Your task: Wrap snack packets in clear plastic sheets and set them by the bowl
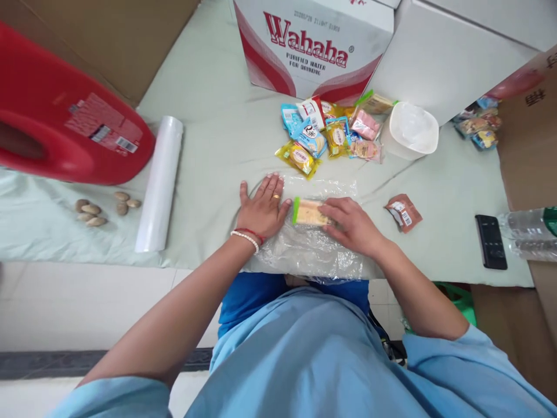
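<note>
My left hand (263,210) lies flat with fingers stretched out, at the left edge of a clear plastic sheet or bag (319,252) spread on the table. My right hand (353,223) has its fingers closed on the right end of a wrapped cracker packet (307,212) with a green end. The packet lies over the clear plastic, its green end towards my left thumb. Just beyond the hands is a pile of small snack packets (311,136) in yellow, blue and pink. A brown packet (404,213) lies apart, to the right of my right hand.
A roll of plastic film (160,186), several brown nuts or stones (92,210) and a red jug (78,128) stand left. Behind are a Wahaha carton (313,52) and a white tub (411,130). At right lie a black phone (491,241) and plastic bottles (528,223).
</note>
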